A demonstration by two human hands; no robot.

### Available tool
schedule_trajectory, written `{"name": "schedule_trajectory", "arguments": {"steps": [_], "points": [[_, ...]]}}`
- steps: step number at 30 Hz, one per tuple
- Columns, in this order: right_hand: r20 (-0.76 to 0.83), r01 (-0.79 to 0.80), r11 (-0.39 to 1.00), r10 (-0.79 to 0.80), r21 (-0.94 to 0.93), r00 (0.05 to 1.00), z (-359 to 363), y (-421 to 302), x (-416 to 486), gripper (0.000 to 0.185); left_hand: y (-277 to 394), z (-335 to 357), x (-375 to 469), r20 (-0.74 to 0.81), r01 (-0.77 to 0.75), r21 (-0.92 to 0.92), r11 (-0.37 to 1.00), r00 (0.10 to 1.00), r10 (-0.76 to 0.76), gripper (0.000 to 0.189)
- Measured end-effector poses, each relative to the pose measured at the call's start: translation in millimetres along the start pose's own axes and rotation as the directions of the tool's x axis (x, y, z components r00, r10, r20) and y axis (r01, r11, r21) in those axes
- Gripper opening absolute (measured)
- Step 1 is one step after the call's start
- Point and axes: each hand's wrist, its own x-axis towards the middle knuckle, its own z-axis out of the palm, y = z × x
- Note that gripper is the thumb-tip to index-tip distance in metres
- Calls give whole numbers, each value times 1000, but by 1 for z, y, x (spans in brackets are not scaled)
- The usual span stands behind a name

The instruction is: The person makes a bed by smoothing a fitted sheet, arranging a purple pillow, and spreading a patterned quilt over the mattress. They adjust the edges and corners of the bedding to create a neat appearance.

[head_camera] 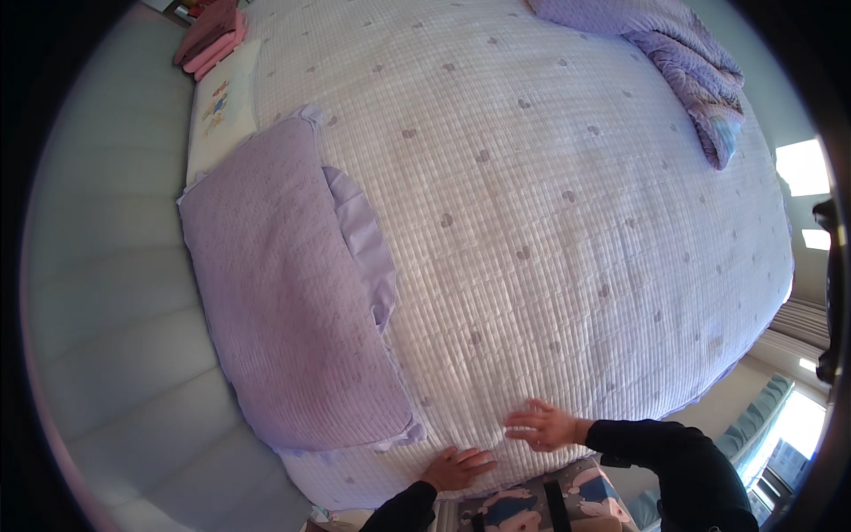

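Note:
A quilted white bed cover (532,219) with small heart motifs spreads over the bed before me. My left hand (459,468) rests near its front edge, palm down, fingers apart. To the right, my right hand (542,425) is over the same cover, slightly blurred, its fingers spread. Neither hand holds anything. Whether the right palm presses on the fabric, I cannot tell. Just beyond my left hand lies a purple pillow (286,292) with a ruffled edge, along the headboard side.
A padded grey-green headboard (120,319) runs along the left. Past the purple pillow lie a cream pillow (226,110) and a folded pink textile stack (213,40). A rumpled purple blanket (691,80) is at the far right. A cartoon-printed item (572,492) is below my hands.

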Motion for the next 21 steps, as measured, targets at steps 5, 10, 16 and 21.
{"name": "schedule_trajectory", "arguments": {"steps": [5,10,16,21], "points": [[-697,-770,622,491,-139,522,-112,104,60,56,-7,-50,53,-129,22,-155,988,991,-43,46],[-823,-905,414,479,-96,306,-109,139,79,63,-102,-124,220,-476,232,-460,857,750,-459,22],[-846,-886,455,436,-86,306,-98,157,68,66,-207,-197,439,-661,98,-465,880,623,-418,28],[-871,-874,480,395,-76,292,-90,170,65,65,-232,-193,495,-677,272,-382,883,568,-468,28]]}}
